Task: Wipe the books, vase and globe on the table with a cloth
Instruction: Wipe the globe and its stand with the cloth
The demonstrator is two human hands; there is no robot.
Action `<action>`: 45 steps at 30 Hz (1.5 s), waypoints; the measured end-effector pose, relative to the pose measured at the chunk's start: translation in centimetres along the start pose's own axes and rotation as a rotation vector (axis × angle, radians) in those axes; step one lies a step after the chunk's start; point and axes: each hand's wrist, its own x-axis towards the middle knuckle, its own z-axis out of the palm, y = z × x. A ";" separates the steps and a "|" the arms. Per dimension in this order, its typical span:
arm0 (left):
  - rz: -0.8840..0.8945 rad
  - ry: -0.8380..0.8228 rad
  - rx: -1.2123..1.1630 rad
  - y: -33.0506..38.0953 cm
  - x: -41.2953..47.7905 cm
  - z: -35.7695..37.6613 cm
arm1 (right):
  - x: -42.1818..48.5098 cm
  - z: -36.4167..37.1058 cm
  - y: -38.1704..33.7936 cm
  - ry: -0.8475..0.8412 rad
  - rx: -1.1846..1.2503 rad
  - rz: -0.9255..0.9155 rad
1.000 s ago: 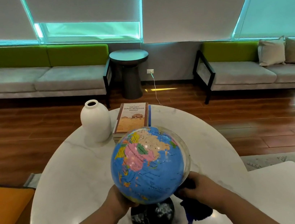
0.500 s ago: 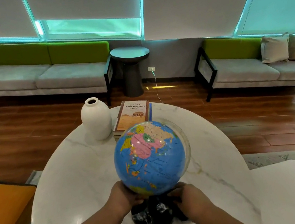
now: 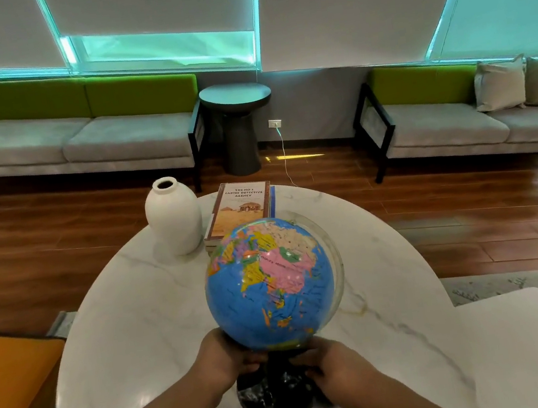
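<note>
Two hands on globe (image 3: 268, 283), 6 o'clock of table (image 3: 122, 328): left hand (image 3: 234, 357) grips neck; right hand (image 3: 331, 364), shifted inward, curls round base. Cloth now hidden beneath it; base-wiping presumably underway.

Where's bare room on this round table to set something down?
Bare table left of the globe, from vase to near rim, and right of it to the rim. Crowded: vase and books at the far edge, globe just before them.

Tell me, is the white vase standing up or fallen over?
Standing up. The vase sits on its base on the table, its dark round mouth on top, beside the books.
</note>
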 end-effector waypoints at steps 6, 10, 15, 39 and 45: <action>0.013 0.022 -0.040 0.4 -0.1 0.2 | 0.2 -0.6 -0.2 -0.020 -0.004 -0.050; 0.002 0.011 -0.050 0.5 0.0 0.4 | 0.1 -1.3 0.9 0.010 -0.080 0.042; 0.012 0.025 -0.038 0.4 0.1 0.4 | -0.6 -0.1 0.0 -0.036 -0.139 -0.086; 0.028 0.055 0.032 0.9 -0.3 0.8 | -1.8 -0.5 -0.3 -0.086 -0.216 -0.123; 0.012 0.029 0.038 0.9 -0.2 0.5 | -2.0 -1.3 1.6 -0.035 -0.231 -0.006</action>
